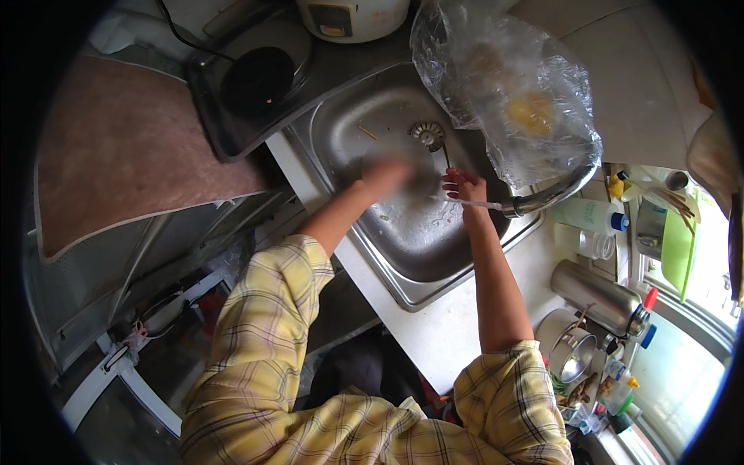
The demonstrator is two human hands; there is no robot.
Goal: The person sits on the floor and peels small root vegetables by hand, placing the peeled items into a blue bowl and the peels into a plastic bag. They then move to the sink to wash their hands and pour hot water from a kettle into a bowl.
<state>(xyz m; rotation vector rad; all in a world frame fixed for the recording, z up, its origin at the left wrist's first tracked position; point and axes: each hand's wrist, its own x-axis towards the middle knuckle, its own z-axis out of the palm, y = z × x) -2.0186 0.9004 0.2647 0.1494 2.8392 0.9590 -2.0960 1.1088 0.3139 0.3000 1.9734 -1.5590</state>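
Note:
Both my hands reach into a stainless steel sink (pixel 418 256). My left hand (pixel 388 177) is over the left middle of the basin, by a round, blurred thing; the blur hides its fingers and whether it grips anything. Near the right side of the basin, my right hand (pixel 465 185) has its fingers bent beside a thin dark handle-like thing (pixel 446 156); whether it holds this cannot be told. Water (pixel 474 203) runs from the metal faucet (pixel 546 200) across my right hand. A drain strainer (pixel 428 135) lies beyond the hands, with a small brown stick (pixel 367 132) to its left.
A clear plastic bag (pixel 511 99) with yellow contents hangs over the sink's far right, by the faucet. At the back left are a black hot plate (pixel 258 81) and a white appliance (pixel 354 23). Bottles, a steel flask (pixel 598 296) and a pot (pixel 561 337) crowd the right.

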